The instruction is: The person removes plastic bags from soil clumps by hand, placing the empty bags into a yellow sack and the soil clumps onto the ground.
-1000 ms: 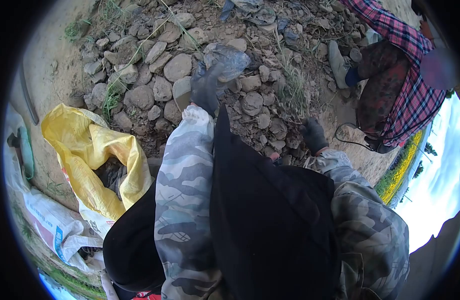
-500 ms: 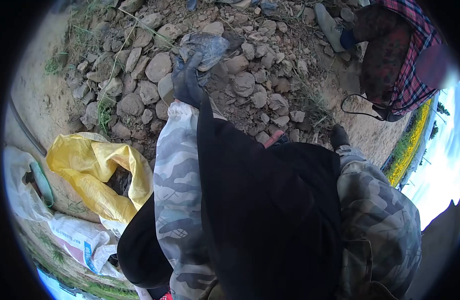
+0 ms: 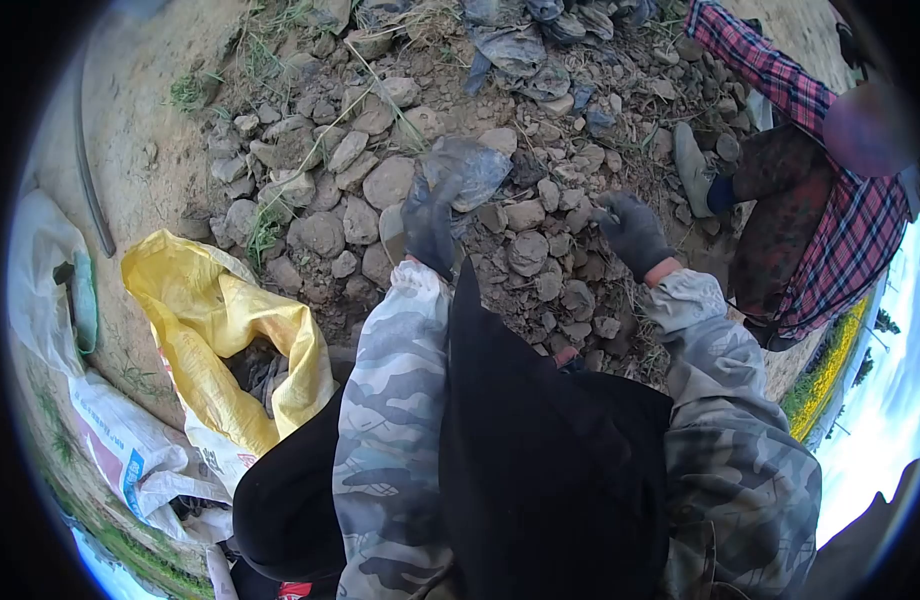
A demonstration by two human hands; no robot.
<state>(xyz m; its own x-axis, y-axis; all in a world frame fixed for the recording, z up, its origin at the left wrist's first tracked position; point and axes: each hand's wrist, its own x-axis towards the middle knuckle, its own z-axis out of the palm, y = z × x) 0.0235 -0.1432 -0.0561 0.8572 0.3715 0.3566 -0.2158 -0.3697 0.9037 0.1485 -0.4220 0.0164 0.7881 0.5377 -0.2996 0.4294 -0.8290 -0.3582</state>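
Observation:
My left hand (image 3: 429, 228), in a dark glove, grips the near edge of a crumpled, dirt-smeared piece of dark plastic film (image 3: 483, 176). The film lies over the stones in front of the hand. A flat pale thing (image 3: 392, 233), perhaps a stone, shows just left of my left wrist. My right hand (image 3: 635, 236), also gloved, is over the right side of the stone heap, its fingers slightly bent and apart. Nothing shows in it. Rounded stones and clods (image 3: 528, 253) lie between the two hands.
An open yellow-lined sack (image 3: 195, 330) with dark material inside stands at my left, beside white sacks (image 3: 120, 430). More dark plastic sheeting (image 3: 525, 50) lies at the far side. Another person in a plaid shirt (image 3: 840, 250) crouches on the right. A dark hose (image 3: 88, 170) lies far left.
My right hand has come forward from beside my knee to the stones. My left hand still has the plastic film. The view has shifted, and the other person's sleeve now reaches toward the far sheeting.

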